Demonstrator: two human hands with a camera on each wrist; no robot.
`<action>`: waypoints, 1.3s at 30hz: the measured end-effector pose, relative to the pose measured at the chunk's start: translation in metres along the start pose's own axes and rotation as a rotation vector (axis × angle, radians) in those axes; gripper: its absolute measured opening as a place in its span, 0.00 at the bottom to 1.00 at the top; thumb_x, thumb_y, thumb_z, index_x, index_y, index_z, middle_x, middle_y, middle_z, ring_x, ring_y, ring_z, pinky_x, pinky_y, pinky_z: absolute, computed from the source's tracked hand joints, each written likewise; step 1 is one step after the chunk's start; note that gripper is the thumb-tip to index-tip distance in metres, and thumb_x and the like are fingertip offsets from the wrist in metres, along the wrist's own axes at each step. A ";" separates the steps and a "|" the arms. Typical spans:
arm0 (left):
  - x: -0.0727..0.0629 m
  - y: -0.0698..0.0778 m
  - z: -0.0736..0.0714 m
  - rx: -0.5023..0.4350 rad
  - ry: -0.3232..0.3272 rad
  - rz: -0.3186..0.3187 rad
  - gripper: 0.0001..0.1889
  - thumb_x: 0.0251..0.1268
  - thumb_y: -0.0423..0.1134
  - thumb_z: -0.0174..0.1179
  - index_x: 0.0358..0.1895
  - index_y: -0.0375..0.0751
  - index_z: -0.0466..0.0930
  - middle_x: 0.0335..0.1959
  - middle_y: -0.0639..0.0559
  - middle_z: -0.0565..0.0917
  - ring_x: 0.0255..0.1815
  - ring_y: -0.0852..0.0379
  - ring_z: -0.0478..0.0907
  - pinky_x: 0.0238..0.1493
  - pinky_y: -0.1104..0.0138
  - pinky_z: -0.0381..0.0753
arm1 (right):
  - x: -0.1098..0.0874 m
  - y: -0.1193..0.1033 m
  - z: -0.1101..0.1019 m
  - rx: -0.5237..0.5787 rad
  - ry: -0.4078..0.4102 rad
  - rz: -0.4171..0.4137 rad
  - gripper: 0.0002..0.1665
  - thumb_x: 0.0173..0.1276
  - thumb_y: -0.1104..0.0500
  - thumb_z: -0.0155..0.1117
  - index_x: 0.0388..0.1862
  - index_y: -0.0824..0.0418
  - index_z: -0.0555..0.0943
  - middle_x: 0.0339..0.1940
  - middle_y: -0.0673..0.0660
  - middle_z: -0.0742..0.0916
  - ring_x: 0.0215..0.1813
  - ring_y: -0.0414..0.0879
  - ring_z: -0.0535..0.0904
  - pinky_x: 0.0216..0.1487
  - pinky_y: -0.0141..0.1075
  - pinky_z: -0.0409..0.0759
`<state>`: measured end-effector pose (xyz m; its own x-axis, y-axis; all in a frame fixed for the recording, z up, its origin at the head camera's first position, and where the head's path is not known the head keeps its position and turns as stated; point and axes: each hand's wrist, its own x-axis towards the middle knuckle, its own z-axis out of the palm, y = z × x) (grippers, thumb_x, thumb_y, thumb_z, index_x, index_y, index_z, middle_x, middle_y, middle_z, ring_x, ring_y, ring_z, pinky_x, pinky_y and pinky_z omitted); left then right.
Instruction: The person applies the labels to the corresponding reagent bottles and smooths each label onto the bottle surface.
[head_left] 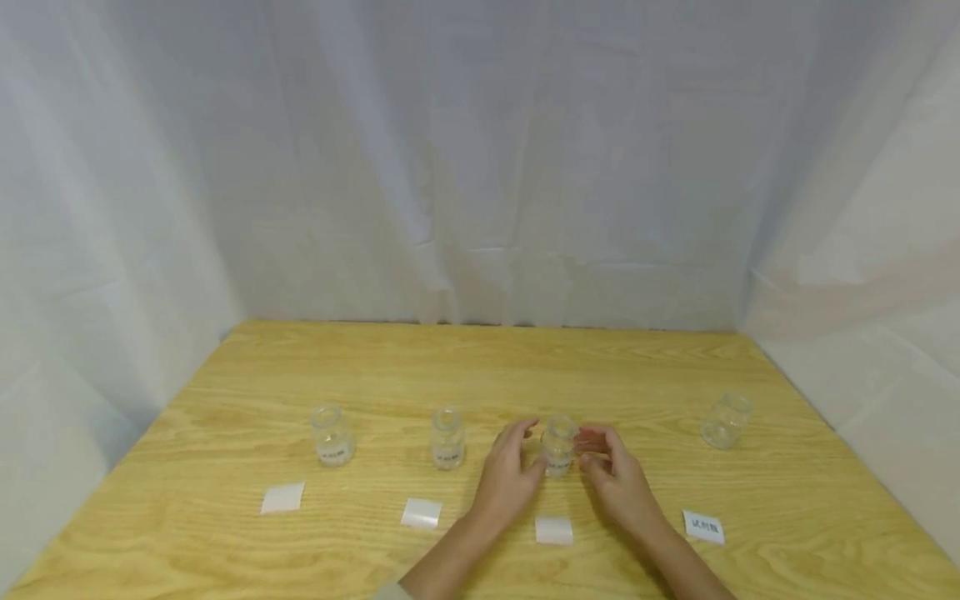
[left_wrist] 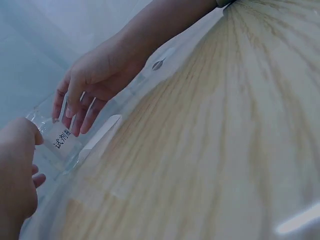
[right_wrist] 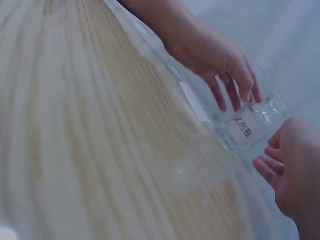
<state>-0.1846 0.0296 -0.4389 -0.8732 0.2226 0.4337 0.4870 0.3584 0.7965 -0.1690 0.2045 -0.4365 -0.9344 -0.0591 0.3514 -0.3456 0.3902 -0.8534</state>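
A small clear glass bottle (head_left: 558,448) with a white label of dark printed characters stands on the table between both hands. My left hand (head_left: 510,471) is at its left side, fingers loosely bent and thumb apart. Opposite it, my right hand (head_left: 617,482) curves near the bottle's right side, fingertips close to the glass. The wrist views show the label (left_wrist: 61,139) facing out between the hands, and neither hand plainly squeezes the bottle (right_wrist: 252,120). Whether the fingertips touch the glass is hard to tell.
Two labelled glass bottles (head_left: 332,437) (head_left: 447,440) stand to the left. At the right, another clear bottle (head_left: 726,421) shows no label. Blank white paper pieces (head_left: 282,498) (head_left: 422,513) (head_left: 554,530) lie in front, and a printed label (head_left: 703,527) lies at the right. White curtains (head_left: 480,167) surround the wooden table (head_left: 480,358).
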 end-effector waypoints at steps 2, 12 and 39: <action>0.000 0.008 0.000 -0.028 0.046 0.073 0.23 0.57 0.29 0.58 0.58 0.36 0.67 0.54 0.47 0.71 0.53 0.50 0.69 0.50 0.60 0.73 | 0.001 -0.003 -0.009 0.014 0.018 -0.038 0.19 0.64 0.74 0.54 0.54 0.70 0.68 0.47 0.64 0.78 0.50 0.55 0.74 0.48 0.32 0.75; 0.025 0.075 0.032 -0.105 0.087 0.380 0.16 0.58 0.27 0.59 0.51 0.34 0.70 0.48 0.49 0.73 0.50 0.58 0.70 0.49 0.70 0.73 | 0.003 -0.012 -0.093 -0.024 0.318 -0.092 0.14 0.67 0.72 0.52 0.51 0.74 0.69 0.45 0.59 0.79 0.47 0.37 0.75 0.44 0.22 0.73; 0.084 0.073 0.160 -0.258 -0.161 -0.379 0.23 0.58 0.43 0.63 0.58 0.49 0.74 0.52 0.49 0.78 0.48 0.53 0.76 0.46 0.64 0.76 | 0.006 0.055 -0.156 0.404 0.193 0.219 0.10 0.70 0.64 0.53 0.45 0.52 0.74 0.39 0.40 0.81 0.41 0.34 0.78 0.42 0.28 0.77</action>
<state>-0.2190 0.2200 -0.4118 -0.9637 0.2644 0.0380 0.0958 0.2094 0.9731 -0.1796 0.3693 -0.4214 -0.9689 0.1707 0.1792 -0.1844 -0.0151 -0.9827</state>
